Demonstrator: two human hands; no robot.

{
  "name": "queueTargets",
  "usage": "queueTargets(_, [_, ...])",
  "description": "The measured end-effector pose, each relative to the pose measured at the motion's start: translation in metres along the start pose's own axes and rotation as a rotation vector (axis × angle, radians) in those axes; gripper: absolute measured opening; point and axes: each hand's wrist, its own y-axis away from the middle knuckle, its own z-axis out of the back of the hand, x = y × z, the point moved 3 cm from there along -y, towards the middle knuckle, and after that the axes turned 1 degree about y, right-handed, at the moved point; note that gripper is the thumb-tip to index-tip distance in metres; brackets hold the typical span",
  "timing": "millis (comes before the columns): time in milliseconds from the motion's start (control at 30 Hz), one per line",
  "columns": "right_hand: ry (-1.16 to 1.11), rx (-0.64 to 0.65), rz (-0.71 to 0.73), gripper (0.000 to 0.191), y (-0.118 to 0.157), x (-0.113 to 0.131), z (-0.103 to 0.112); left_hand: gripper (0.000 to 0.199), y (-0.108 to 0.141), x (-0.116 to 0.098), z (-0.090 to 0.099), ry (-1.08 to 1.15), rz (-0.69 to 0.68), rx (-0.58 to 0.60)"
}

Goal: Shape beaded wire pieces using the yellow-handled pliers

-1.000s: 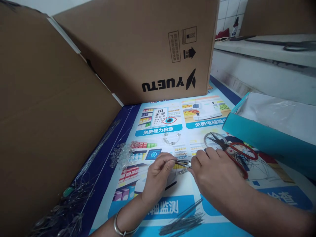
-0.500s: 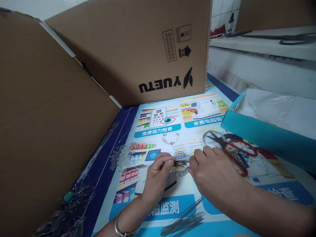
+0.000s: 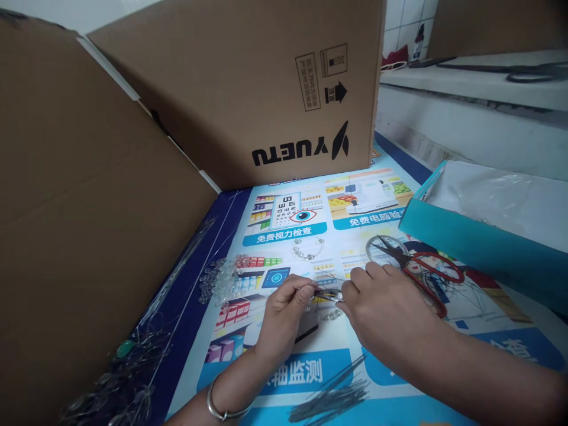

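Note:
My right hand [image 3: 384, 307] is closed around small pliers [image 3: 331, 294], whose metal jaws point left. The jaw tips reach the fingertips of my left hand [image 3: 286, 307]. There, thumb and forefinger pinch a thin wire [image 3: 326, 276]; the exact grip point is too small to make out. Just below the pliers hangs or lies a short row of clear beads [image 3: 331, 316]. A wire loop with several clear beads [image 3: 308, 257] rests on the printed sheet beyond my hands. To the left is a loose pile of clear beads [image 3: 219, 283].
Red-handled scissors [image 3: 444, 267] lie beside my right hand, over tangled wire. Cut wires [image 3: 331, 396] are bundled in front. Cardboard walls [image 3: 231, 89] stand left and behind; a teal box [image 3: 470, 248] is at right. Wire pieces with a green item [image 3: 125, 349] lie lower left.
The whole view has shifted slightly. Both hands keep nearly the same pose at the pliers, and the bead row below them shows a little more.

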Motion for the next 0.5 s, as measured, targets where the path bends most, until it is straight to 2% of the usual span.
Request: queueTargets(500, [-0.039,0.005,0.017,0.018,0.0012,-0.0062,-0.0035,0.012,-0.0001,-0.0028,0.0025,-0.059,0.041,-0.004])
